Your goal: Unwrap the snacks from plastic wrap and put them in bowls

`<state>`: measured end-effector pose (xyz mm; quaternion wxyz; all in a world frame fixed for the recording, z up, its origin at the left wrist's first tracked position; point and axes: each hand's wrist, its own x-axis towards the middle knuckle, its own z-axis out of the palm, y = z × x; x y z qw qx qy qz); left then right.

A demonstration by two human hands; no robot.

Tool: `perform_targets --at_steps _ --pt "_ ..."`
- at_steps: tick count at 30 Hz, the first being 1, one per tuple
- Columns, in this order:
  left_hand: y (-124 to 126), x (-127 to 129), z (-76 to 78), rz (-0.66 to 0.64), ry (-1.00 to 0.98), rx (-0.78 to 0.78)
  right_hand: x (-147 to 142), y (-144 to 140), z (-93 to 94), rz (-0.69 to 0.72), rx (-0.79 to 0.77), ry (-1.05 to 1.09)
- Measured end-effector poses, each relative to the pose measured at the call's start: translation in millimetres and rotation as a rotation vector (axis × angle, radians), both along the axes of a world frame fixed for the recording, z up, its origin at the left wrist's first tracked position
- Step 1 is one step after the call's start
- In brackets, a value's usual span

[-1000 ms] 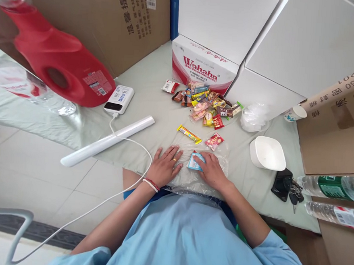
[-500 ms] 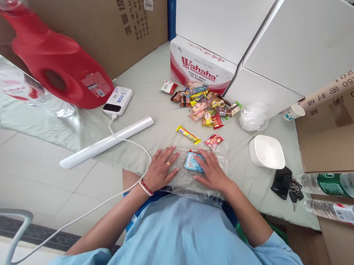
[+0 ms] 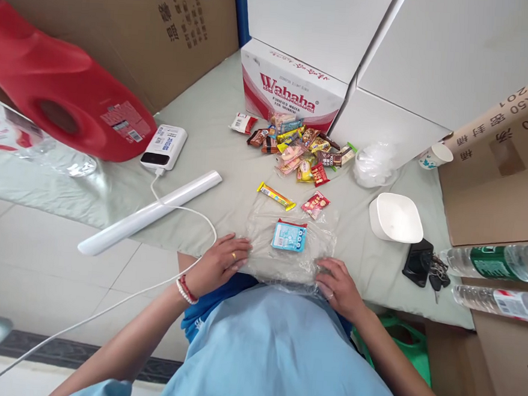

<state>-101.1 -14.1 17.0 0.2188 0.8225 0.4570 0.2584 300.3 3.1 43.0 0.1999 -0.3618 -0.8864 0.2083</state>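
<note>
A clear plastic bag lies spread over the front edge of the cloth-covered table. On it rests a small blue packet with a red edge. My left hand is at the bag's left edge, palm down, fingers stretched out and its thumb hidden from clear view. At the right edge, my right hand touches the plastic with slightly bent, spread fingers. Neither hand shows anything lifted in it. Just beyond the packet lie a yellow snack bar and a red-pink snack packet.
Several wrapped snacks are heaped before a Wahaha carton. Left are a power bank, a white tube and a red jug. Right are a white bowl, bundled plastic, keys and bottles.
My hands have moved apart and toward me, from beside the blue packet to the bag's two side edges. The packet is now uncovered. The view has shifted slightly.
</note>
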Motion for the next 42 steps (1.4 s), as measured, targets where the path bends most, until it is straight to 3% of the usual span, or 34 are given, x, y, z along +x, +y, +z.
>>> perform_targets --at_steps 6,11,15,19,21,23,26,29,34,37,42 --pt "59 6 18.8 0.17 -0.143 -0.084 -7 53 20.2 -0.276 -0.172 0.193" --pt "103 24 6.7 0.405 -0.001 -0.12 -6 91 11.6 -0.483 -0.351 -0.058" --pt "106 33 4.1 0.553 0.047 0.034 -6 101 14.7 -0.562 -0.173 -0.296" --pt "86 46 25.6 0.68 0.083 0.276 -24 119 35.6 -0.484 0.016 -0.28" --pt "76 61 37.4 0.623 0.104 0.317 -45 135 42.5 -0.389 0.035 -0.283" --pt "69 82 44.0 0.479 0.137 0.314 -70 152 43.5 -0.311 0.021 -0.31" --pt "69 114 42.5 0.286 0.239 0.2 -104 177 38.4 -0.275 -0.086 -0.375" --pt "74 132 34.9 0.233 0.326 0.034 -121 193 34.6 -0.253 -0.225 -0.429" --pt "66 134 27.9 0.203 0.322 0.011 -109 185 38.8 -0.105 -0.375 -0.371" --pt "59 134 27.6 0.204 0.326 0.007 -96 170 39.1 -0.024 -0.475 -0.205" --pt "60 135 26.1 0.227 0.305 0.007 -87 159 33.9 -0.221 -0.445 0.02"
